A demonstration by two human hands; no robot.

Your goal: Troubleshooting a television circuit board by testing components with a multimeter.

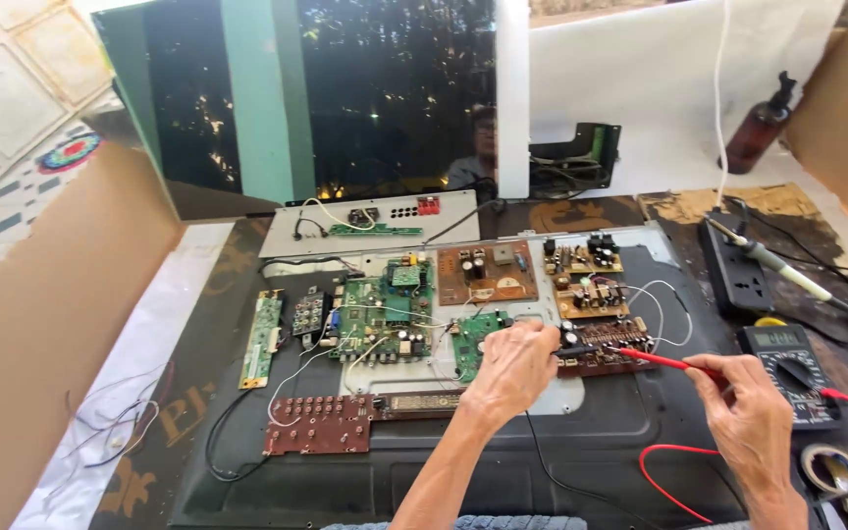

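The right hand (750, 417) pinches the red probe (655, 359), the left hand (514, 365) grips the black probe (575, 349), both tips on the brown board (609, 345). Probes look light, stiff; best held by their insulated shafts.

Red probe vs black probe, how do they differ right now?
The red probe is in the right hand, lying nearly flat with most of its shaft showing. The black probe is in the left hand, mostly hidden by the fingers. Both tips meet the brown circuit board.
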